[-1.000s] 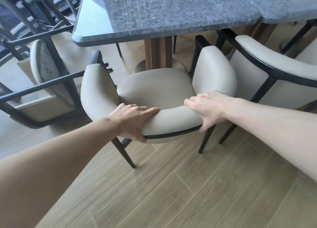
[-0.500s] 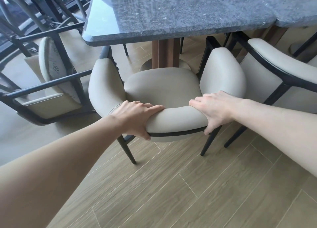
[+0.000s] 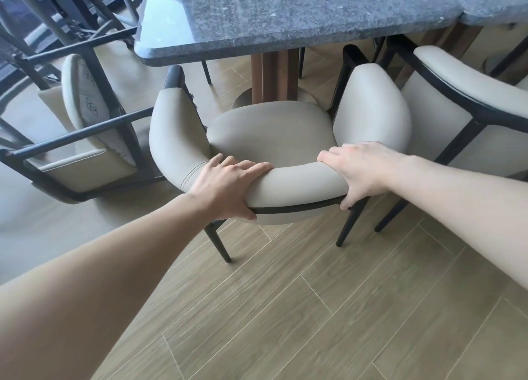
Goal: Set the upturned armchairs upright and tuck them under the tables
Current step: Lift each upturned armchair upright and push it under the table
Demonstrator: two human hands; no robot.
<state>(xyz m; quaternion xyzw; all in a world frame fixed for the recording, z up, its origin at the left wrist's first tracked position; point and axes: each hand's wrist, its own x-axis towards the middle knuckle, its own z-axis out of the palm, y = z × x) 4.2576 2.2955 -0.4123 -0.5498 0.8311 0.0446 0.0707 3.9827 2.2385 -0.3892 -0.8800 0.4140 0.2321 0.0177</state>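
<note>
A beige armchair with a black frame stands upright on its legs, facing the grey stone table. Its armrest tips reach the table's near edge; the seat is still out in front of it. My left hand grips the left end of the curved backrest. My right hand grips the right end, thumb under the black rim. An upturned armchair lies on the floor to the left, legs in the air.
A second upright beige armchair stands close on the right, almost touching the held one. The table's wooden pedestal is straight ahead under the top. More dark chair frames crowd the far left. Wood-plank floor lies behind the chair.
The armchair has slid forward toward the table with both hands on its backrest, and the view has shifted with it. Both grips are unchanged.
</note>
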